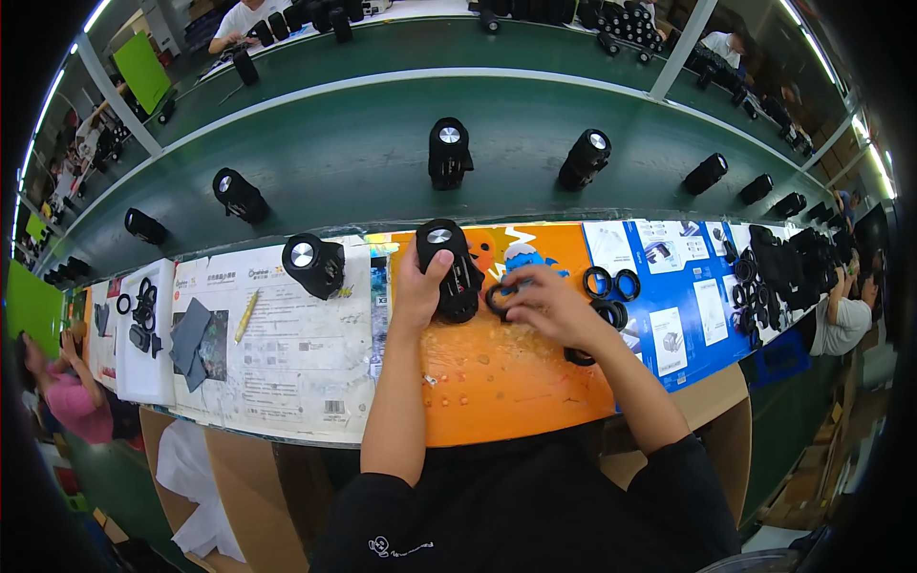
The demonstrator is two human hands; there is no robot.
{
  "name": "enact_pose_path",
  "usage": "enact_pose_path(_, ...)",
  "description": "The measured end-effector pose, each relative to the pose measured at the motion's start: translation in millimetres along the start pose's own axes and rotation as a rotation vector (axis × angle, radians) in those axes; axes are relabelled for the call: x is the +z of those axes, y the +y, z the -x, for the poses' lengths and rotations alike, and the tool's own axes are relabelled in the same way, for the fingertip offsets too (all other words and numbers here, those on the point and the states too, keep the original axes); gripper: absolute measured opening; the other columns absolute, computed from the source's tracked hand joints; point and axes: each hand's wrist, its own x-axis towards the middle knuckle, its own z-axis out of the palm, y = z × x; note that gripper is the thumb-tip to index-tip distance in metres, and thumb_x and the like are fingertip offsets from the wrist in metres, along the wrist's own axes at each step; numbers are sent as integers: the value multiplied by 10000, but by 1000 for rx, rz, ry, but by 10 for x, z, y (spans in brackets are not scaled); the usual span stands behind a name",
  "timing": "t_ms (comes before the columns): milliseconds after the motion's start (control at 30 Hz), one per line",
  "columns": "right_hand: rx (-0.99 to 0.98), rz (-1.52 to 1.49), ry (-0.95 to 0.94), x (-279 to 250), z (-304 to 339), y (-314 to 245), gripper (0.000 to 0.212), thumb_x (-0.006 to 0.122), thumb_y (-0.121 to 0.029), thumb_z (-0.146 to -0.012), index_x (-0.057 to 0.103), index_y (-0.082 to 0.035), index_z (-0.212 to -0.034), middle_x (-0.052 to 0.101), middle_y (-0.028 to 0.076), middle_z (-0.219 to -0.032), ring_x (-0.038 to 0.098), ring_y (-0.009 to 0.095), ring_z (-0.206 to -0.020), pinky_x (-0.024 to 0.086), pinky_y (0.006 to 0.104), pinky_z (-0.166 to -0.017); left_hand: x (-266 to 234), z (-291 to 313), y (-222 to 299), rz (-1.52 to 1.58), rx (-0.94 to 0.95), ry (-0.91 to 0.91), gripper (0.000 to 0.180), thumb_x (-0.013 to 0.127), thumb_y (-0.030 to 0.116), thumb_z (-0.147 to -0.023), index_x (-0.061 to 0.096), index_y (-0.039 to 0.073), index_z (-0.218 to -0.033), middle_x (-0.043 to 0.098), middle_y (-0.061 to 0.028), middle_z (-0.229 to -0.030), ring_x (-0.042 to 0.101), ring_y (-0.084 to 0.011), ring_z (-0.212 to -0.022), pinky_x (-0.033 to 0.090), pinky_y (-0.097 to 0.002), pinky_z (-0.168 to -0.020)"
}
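Observation:
My left hand [416,294] is wrapped round a black cylindrical speaker [457,282], its silver disc end tilted up and away from me. Just to the right, my right hand [554,306] pinches a black ring [496,302], close beside the speaker's lower end; whether they touch I cannot tell. Several more black rings [626,285] lie to the right of that hand, some stacked, one partly hidden beneath my right forearm. Another black speaker [315,266] stands tilted on the table, left of my left hand.
Beyond the table runs a green conveyor belt [363,162] carrying several spaced-out black speakers [449,158]. At left are a white foam tray [164,363] with black parts, grey sheets [189,336] and a yellow pen [246,318]. Cardboard boxes [250,477] stand below the table edge; co-workers sit at both sides.

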Motion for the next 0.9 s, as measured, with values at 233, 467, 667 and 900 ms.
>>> enact_pose_path(233, 123, -815, 236, -547, -775, -89, 203, 755, -180, -1097, 775, 12, -1161, 702, 140, -1488, 686, 210, -1300, 564, 384, -1100, 1, 36, -93, -86, -6, -93, 619, 883, 360, -973, 602, 23, -1410, 749, -102, -1176, 762, -196, -981, 654, -347, -859)
enact_pose_path(467, 115, -786, -101, -657, -1083, -104, 218, 762, -207, -1089, 788, 10, -1076, 731, 149, -1479, 711, 221, -1268, 572, 403, -1114, 35, 16, -169, -183, 7, -143, 757, 918, 375, -945, 524, 21, -1485, 737, -107, -1198, 797, -231, -949, 688, -370, -819)
enact_pose_path(667, 16, -416, -135, -841, -1073, -241, 139, 817, -167, -1017, 806, -32, -1047, 743, 131, -1481, 704, 284, -1323, 556, 443, -1153, 160, 90, 81, -315, -137, -155, 761, 936, 331, -923, 557, 24, -1507, 717, -89, -1265, 736, -179, -1087, 616, -334, -964)
enact_pose_path(900, -50, -304, -135, -815, -1018, -228, 159, 842, -157, -975, 848, -80, -1114, 745, 97, -1494, 664, 315, -1384, 532, 468, -1178, 200, 85, 49, -273, -53, -128, 790, 961, 459, -864, 605, 79, -1457, 720, -70, -1216, 706, -161, -1043, 590, -314, -898)
